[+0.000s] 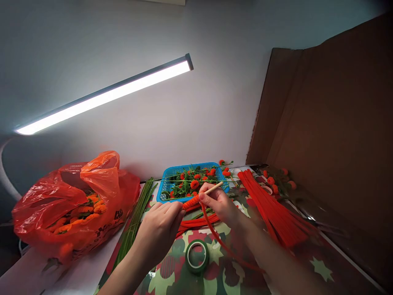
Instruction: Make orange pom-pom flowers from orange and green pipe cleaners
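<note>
Between my two hands a thin wooden stick [214,188] is held at a slant, with an orange-red pipe cleaner [190,202] coiled tightly around it. My left hand [164,219] is closed on the lower left end of the coil. The thumb and fingers of my right hand [216,203] pinch the stick and the pipe cleaner near the upper end of the coil. A loose tail of pipe cleaner [219,241] hangs from my right hand and curves down to the right, passing by the right forearm. Behind the hands lie more red pipe cleaners [196,223].
A blue basket [164,180] holds green stems and orange flowers. Left are a red plastic bag [37,205] of orange pieces and green pipe cleaners [135,227]. Green tape [197,268] lies in front, a red pipe-cleaner bundle [273,209] right, beside cardboard [331,135]. A lamp [107,96] hangs above.
</note>
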Available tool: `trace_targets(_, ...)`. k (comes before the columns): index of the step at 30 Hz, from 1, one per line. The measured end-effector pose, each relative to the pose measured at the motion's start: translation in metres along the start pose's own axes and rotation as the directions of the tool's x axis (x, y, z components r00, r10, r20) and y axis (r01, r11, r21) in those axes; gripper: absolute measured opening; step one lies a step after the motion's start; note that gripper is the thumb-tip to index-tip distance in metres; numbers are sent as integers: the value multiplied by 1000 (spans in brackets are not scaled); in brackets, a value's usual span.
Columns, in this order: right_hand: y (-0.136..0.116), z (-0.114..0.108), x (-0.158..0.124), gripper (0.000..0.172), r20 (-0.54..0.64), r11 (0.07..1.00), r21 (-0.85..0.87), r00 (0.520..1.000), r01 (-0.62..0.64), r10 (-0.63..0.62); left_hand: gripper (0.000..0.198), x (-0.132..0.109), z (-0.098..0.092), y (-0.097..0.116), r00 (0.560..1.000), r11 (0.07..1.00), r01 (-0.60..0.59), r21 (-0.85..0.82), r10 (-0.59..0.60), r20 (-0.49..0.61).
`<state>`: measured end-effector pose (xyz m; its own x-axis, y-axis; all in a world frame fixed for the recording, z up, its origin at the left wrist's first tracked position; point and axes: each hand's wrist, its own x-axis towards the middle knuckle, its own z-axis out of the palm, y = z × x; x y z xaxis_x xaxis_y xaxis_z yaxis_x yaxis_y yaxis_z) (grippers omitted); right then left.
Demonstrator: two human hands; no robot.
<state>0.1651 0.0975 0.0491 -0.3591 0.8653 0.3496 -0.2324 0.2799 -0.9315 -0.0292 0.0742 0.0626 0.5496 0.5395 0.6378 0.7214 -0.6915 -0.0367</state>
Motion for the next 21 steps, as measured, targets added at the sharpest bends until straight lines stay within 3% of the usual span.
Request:
trace_targets(8,-4,9,-6,33,20,996,-40,996,84,-83,29,-1,-2,3,997,985,65,-160,-58,47)
trace_targets(12,-4,11,-6,34,21,998,6,998,66,-66,28,-1,-6,-3,999,993,16,-119,-11,43)
trace_targets(16,-4,8,2,35,-76,991,125,996,-44,54,26,1,-11,-12,998,998,-59,16,60,-31)
trace_targets(19,-3,2,6,40,-186,951,262,959,-161,214,24,2,-13,-16,995,994,-72,78,77,-65)
trace_targets(21,-3,-2,7,40,-196,923,312,936,-223,292,25,2,-12,-17,995,994,-65,90,71,-64)
